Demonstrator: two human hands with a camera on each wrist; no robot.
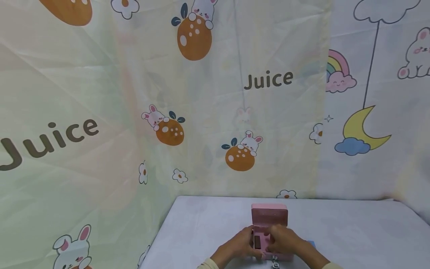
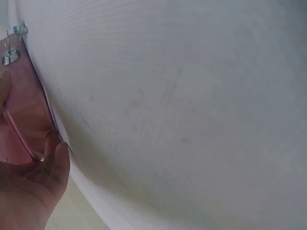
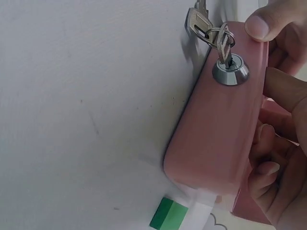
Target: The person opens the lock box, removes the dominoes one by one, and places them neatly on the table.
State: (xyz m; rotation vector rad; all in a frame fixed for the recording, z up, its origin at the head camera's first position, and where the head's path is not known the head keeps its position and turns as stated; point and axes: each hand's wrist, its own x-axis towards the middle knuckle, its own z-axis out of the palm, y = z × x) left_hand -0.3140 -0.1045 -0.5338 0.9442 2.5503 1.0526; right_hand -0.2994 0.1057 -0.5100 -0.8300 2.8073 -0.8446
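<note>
A pink metal cash box (image 1: pixel 270 216) stands on the white table with its lid raised. My left hand (image 1: pixel 242 242) grips its left side, and in the right wrist view that thumb presses on the front rim. Inside, near the left wall, a dark brown rectangular patch (image 1: pixel 257 242) shows. My right hand (image 1: pixel 283 239) reaches over the right side, its fingers down in the box; in the right wrist view several of those fingers (image 3: pixel 266 167) are curled. I cannot tell whether they hold anything. A key (image 3: pixel 224 45) sits in the round silver lock (image 3: pixel 231 72) on the front.
A second key (image 3: pixel 199 24) hangs from the same ring, in front of the box. Close to its right side lies a small green and white block (image 3: pixel 169 214). Something blue (image 1: pixel 311 243) peeks out behind my right wrist. Printed fabric walls (image 1: pixel 208 123) border the table (image 1: pixel 208 216).
</note>
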